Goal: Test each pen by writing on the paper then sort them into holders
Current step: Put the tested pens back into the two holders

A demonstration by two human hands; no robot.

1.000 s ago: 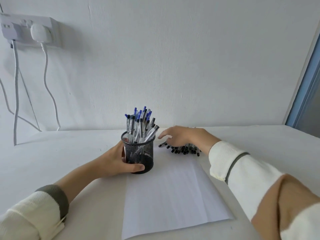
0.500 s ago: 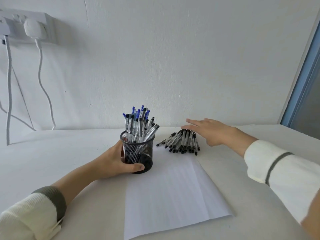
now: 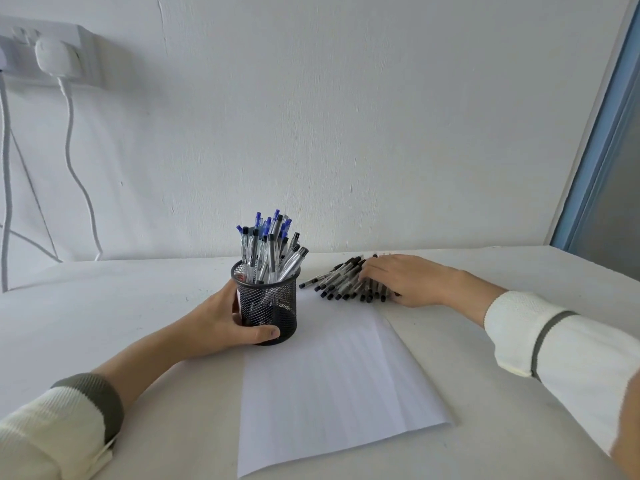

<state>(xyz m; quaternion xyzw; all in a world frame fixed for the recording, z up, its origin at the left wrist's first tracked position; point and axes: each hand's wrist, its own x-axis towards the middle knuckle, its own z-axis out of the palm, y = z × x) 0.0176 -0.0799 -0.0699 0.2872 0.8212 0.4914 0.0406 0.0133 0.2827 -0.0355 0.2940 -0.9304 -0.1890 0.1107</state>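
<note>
A black mesh holder (image 3: pixel 268 304) stands at the far left corner of a white sheet of paper (image 3: pixel 332 386). It is full of several clear pens with blue and black caps (image 3: pixel 268 247). My left hand (image 3: pixel 221 323) grips the holder from the left, thumb across its front. To the right lies a fan of several black-capped pens (image 3: pixel 341 282) on the table. My right hand (image 3: pixel 401 278) rests flat on the right part of that pile, fingers straight, covering some pens.
The white table (image 3: pixel 104 306) meets a white wall at the back. A wall socket with a white plug (image 3: pixel 52 55) and hanging cables (image 3: pixel 74 157) is at the upper left. A blue door frame (image 3: pixel 602 133) stands at the right.
My right hand moved off the pile to the right, then came back down flat onto the loose pens. My left hand has kept its grip on the holder.
</note>
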